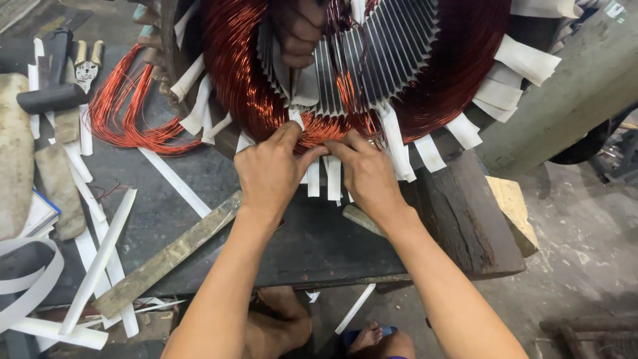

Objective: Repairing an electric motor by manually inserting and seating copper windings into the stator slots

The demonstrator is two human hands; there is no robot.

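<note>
Pressing the coil down at the stator's near edge

Pinching copper coil (pixel 325 129) with both hands: my left hand (pixel 269 169) and right hand (pixel 369 173) close fingertips on it side by side, so the wires stay bunched between white paper strips (pixel 332 178). The stator (pixel 372 60) rests on the bench (pixel 299 233). Another hand (pixel 299 30) grips the far side; loose wire (pixel 126 113) lies left.

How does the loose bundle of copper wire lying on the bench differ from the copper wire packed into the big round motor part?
The loose bundle lies in open loops on the bench, untouched; the packed wire sits tight in the motor part, with white paper strips between. Both hands, left and right, press the packed wire. Both wires are shiny reddish copper.
</note>
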